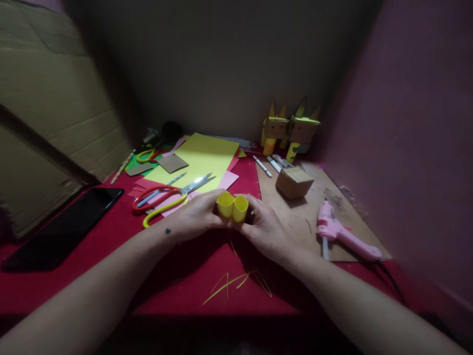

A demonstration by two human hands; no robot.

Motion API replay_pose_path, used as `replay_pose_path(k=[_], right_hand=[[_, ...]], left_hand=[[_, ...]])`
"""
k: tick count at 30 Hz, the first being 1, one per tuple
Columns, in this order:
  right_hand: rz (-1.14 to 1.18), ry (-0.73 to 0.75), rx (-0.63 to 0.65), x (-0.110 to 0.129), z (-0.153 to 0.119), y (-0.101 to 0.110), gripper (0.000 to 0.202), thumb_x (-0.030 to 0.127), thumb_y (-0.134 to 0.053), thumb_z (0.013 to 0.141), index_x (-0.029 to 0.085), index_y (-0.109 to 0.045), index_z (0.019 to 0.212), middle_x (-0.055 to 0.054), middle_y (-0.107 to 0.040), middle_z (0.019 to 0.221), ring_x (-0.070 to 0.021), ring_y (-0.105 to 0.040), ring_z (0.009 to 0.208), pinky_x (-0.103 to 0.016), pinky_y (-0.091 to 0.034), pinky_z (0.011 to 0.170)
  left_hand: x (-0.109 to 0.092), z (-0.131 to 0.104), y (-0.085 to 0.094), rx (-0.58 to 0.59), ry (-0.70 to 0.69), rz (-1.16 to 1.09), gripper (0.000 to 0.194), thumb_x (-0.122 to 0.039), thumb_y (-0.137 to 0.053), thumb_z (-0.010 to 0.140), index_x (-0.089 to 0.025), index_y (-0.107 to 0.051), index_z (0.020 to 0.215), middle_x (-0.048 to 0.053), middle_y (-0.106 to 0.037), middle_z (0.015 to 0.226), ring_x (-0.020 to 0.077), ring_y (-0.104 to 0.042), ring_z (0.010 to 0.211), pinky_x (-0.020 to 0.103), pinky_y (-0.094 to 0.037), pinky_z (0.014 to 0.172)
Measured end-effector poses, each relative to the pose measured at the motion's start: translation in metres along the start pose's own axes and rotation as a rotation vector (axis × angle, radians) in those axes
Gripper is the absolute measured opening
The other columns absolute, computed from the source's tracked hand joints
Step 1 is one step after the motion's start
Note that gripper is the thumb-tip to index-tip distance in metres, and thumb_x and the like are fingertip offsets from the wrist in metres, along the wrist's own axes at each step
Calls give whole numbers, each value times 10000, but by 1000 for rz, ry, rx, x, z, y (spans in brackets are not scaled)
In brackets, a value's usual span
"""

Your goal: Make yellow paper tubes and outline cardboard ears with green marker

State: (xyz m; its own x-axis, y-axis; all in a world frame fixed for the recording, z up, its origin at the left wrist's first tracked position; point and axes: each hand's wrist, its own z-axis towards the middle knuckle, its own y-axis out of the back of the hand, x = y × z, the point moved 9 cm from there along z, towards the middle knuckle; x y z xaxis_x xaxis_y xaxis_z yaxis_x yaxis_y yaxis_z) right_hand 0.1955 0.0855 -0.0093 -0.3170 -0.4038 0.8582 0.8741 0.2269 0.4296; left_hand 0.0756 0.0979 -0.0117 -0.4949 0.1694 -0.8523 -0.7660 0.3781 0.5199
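Side by side over the red table, two short yellow paper tubes (232, 208) are held with their open ends toward me. My left hand (207, 209) is closed around the left tube, and my right hand (260, 224) around the right one. The tubes touch each other along one side; my fingers hide their outer walls. Thin yellow paper strips (236, 283) lie on the cloth just below my hands. Left of my left hand rest scissors (181, 192) with one red and one yellow handle, blades pointing away.
A pink glue gun (342, 231) lies on a brown board (295, 222) at right, beside a small cardboard box (294, 182) and several markers (263, 166). Two cardboard animal figures (276, 128) stand behind. Yellow paper (195, 155) lies at the back; a black phone (66, 227) sits left.
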Motion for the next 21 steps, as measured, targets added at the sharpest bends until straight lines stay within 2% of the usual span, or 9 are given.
replay_pose_path(k=[6,9,13,16,21], right_hand=[[-11,-24,-25,-4,1,6,263,31,-652,761,202,-632,961,-29,-666,926,-196,-595,836,-342,-493,757],[-4,-43,-17,-8,1,5,288,41,-667,763,202,-640,1000,-34,-677,943,-198,-609,844,-351,-505,763],[1,-52,-18,-7,1,4,354,80,-729,739,201,-637,1059,-47,-683,988,-212,-621,882,-368,-516,781],[2,-62,-31,-6,0,8,452,107,-771,705,191,-627,1124,-69,-679,1035,-233,-625,924,-392,-520,803],[47,-47,-44,-3,-1,13,555,234,-786,757,168,-575,1265,-92,-683,1035,-250,-632,951,-397,-539,790]], left_hand=[[3,2,8,-95,-1,54,328,-385,-759,691,-188,-607,905,19,-660,863,222,-610,792,344,-468,698],[4,4,5,-77,-2,53,335,-375,-763,689,-188,-608,920,25,-672,881,224,-618,806,345,-475,710],[7,5,1,-13,-11,34,427,-431,-793,693,-192,-607,994,37,-681,937,232,-633,848,344,-492,731],[7,3,6,-5,-22,43,481,-460,-824,677,-201,-607,1020,31,-670,945,231,-625,851,330,-491,714],[5,0,17,-38,-17,19,634,-481,-816,703,-243,-554,1230,-1,-653,853,192,-621,715,280,-463,596]])
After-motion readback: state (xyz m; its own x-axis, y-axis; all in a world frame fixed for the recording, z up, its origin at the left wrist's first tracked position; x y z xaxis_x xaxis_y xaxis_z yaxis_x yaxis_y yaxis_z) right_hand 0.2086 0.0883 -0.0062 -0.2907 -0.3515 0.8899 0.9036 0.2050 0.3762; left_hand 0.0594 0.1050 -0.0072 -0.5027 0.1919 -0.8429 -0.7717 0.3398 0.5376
